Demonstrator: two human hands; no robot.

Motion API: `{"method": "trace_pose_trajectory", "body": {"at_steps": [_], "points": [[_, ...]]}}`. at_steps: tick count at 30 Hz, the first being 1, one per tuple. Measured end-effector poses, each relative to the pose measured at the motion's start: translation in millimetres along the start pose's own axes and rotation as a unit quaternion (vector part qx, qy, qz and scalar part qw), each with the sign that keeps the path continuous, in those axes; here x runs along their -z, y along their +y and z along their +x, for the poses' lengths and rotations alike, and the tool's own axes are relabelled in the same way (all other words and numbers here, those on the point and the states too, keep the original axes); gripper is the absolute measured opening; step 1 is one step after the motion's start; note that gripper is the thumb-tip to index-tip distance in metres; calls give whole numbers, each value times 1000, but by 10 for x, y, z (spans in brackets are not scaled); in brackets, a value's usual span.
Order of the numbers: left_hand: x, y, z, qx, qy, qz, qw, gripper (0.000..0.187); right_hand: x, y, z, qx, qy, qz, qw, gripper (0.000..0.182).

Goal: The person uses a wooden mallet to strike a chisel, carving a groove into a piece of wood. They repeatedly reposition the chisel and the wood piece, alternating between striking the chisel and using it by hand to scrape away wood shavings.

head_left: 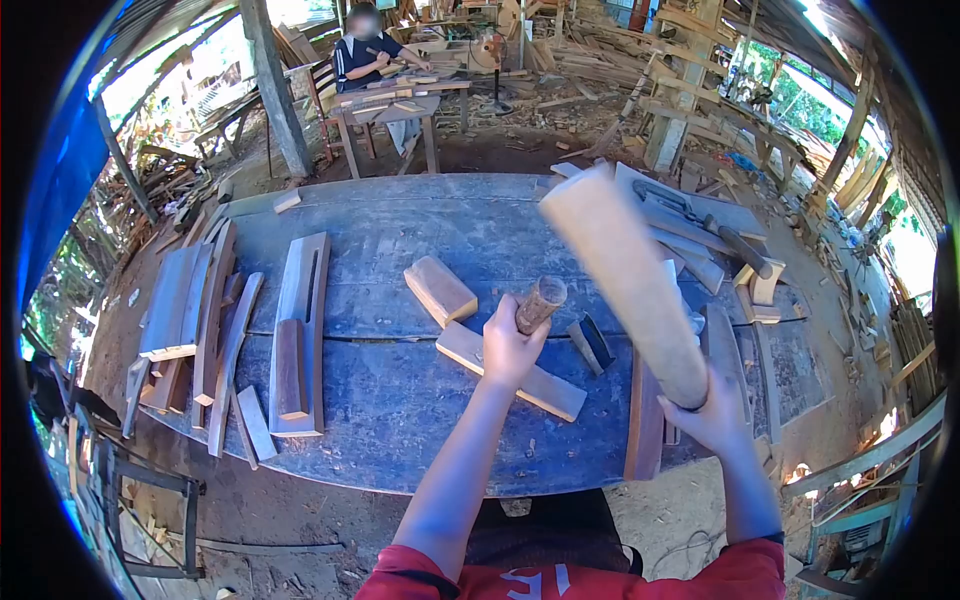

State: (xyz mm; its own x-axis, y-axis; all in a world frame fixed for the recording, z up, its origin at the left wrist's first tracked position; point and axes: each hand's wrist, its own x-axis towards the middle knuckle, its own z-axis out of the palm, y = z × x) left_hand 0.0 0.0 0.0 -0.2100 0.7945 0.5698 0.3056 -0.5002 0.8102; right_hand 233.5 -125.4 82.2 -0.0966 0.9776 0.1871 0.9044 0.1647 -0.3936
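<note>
My left hand (511, 340) is closed round an upright tool handle (541, 303), above a flat wooden piece (550, 389) lying slantwise on the blue table (400, 390). What the handle's lower end touches is hidden by the hand. A thick wooden mallet (630, 275) is raised over the table's right part, blurred at its upper end, and my right hand (708, 405) grips its lower end. A wooden block (440, 290) lies behind the flat piece. Just right of my left hand is a dark metal-edged piece (590, 345).
Stacked boards (180, 300) lie on the table's left, beside a slotted board (303, 330). A clamp (675, 203) and more wood (765, 285) lie at the right. Behind the table, a person (362, 60) sits at another workbench (390, 108).
</note>
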Motion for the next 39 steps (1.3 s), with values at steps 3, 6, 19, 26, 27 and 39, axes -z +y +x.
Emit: {"method": "trace_pose_trajectory", "body": {"at_steps": [3,6,19,26,27,39], "points": [[-23,11,-63,13,-7,-5,1000,25,-38,-5,-30,46,180,133,974,52],[-22,17,-73,25,-20,7,999,25,76,-37,-8,-9,10,25,1000,52],[-31,7,-48,7,-26,12,1000,26,45,-230,99,-75,-57,76,993,62],[-47,-12,-58,-2,-25,14,1000,26,-524,-109,363,36,87,332,938,60],[-45,-15,-59,-2,-25,15,1000,26,-570,-166,428,36,87,333,938,60],[37,-20,-236,11,-27,-46,999,28,-1866,-394,1072,-93,108,701,699,26]]}}
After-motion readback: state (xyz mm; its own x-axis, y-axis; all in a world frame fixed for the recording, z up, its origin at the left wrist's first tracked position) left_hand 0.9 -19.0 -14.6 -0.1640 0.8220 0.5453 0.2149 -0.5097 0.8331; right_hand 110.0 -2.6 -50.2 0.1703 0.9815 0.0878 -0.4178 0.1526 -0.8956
